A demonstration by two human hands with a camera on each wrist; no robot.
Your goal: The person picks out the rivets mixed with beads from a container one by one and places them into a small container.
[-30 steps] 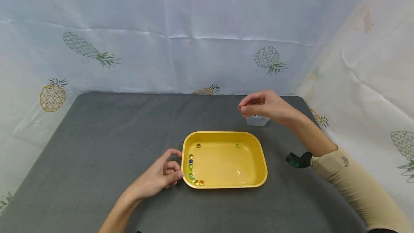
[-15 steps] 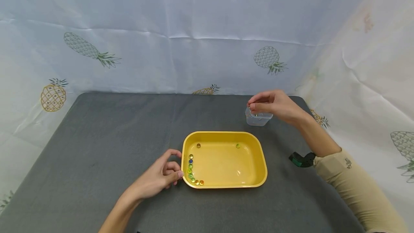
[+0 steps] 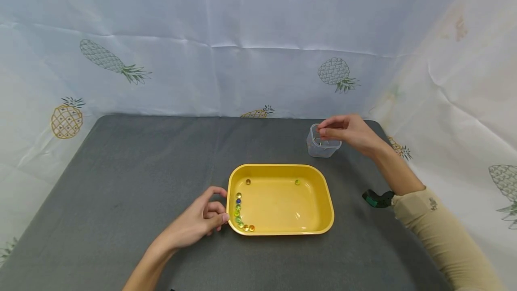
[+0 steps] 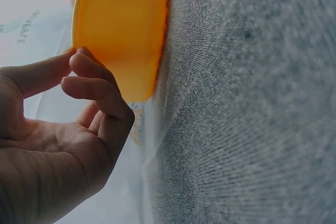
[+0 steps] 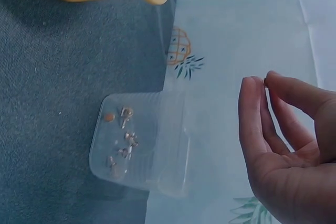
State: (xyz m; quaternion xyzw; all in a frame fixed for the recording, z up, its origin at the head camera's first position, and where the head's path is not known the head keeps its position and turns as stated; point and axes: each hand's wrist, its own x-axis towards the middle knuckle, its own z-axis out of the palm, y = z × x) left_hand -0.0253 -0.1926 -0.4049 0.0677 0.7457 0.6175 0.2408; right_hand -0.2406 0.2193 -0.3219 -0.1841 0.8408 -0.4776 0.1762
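A yellow tray [image 3: 278,201] stands on the grey tabletop; several glass marbles [image 3: 238,213] line its left side and front left corner. My left hand [image 3: 202,219] holds the tray's left rim with the thumb and curled fingers [image 4: 100,85]. At the back right is a small clear plastic box [image 5: 152,142] with several small metal pieces [image 5: 128,139] inside. Over this box is my right hand [image 3: 349,134], its thumb and fingertips pinched together. The right wrist view shows a tiny dark piece [image 5: 265,83] between them, mostly hidden.
Two marbles lie apart in the tray: a brown marble [image 3: 248,182] at the back left and a green marble [image 3: 297,182] at the back right. A pineapple-print curtain [image 3: 218,80] hangs behind the table [image 3: 141,169] and along its sides.
My right hand has moved to the right, from the left of the clear box to over it, and more of the box shows. My left hand and the tray have stayed still.
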